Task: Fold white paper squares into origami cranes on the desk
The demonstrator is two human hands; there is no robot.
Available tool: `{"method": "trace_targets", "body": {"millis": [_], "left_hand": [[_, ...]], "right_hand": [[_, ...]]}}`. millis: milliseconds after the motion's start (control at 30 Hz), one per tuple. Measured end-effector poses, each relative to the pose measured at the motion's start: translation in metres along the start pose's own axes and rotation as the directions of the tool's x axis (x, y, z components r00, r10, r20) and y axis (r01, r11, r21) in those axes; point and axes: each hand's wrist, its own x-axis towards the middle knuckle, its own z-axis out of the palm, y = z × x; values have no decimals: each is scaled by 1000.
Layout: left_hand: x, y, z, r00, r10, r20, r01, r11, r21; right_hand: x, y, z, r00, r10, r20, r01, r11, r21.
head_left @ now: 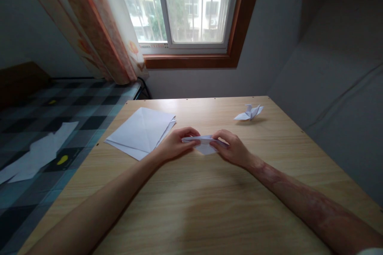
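Note:
A folded piece of white paper is held between both hands over the middle of the wooden table. My left hand pinches its left end between thumb and fingers. At the other end, my right hand grips it the same way. The upper edge of the paper runs level between the hands, and a pointed flap hangs below. Parts of both ends are hidden by the fingers.
White paper sheets lie stacked at the table's left. A folded paper crane sits at the back right. More paper rests on the checked bed beside the table. A window and curtain are behind.

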Motion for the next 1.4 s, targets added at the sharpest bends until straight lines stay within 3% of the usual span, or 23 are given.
{"method": "trace_targets", "body": {"millis": [200,367,567,733,833,1000,1200,1300,1400], "left_hand": [[-1,-2,6,997,-45,-65,46,999,10],[0,0,7,989,-71,-127,71,997,-7],[0,1,12,991,-65,-116,41,980,-197],[-4,7,10,997,-41,-72,32,992,-125],[-5,8,10,999,-6,-41,2,995,-102],[-2,4,10,988,139,-70,-145,986,-80],[-4,9,7,988,149,-36,-149,989,-3],[-5,12,8,998,66,-12,-66,997,-49],[-5,11,8,999,-19,-44,18,1000,-12]], "right_hand": [[-3,2,1,984,173,37,-177,971,161],[-1,3,2,975,221,35,-223,951,216],[1,-1,0,995,73,-67,-69,995,69],[2,-5,-2,992,-112,-50,106,988,-110],[1,-3,-2,991,-135,-20,130,979,-157],[-1,2,1,990,-137,-42,134,987,-85],[-6,1,4,995,-42,-85,46,998,53],[-8,0,6,992,79,-98,-61,983,174],[-8,-1,5,984,150,-97,-133,977,168]]}}
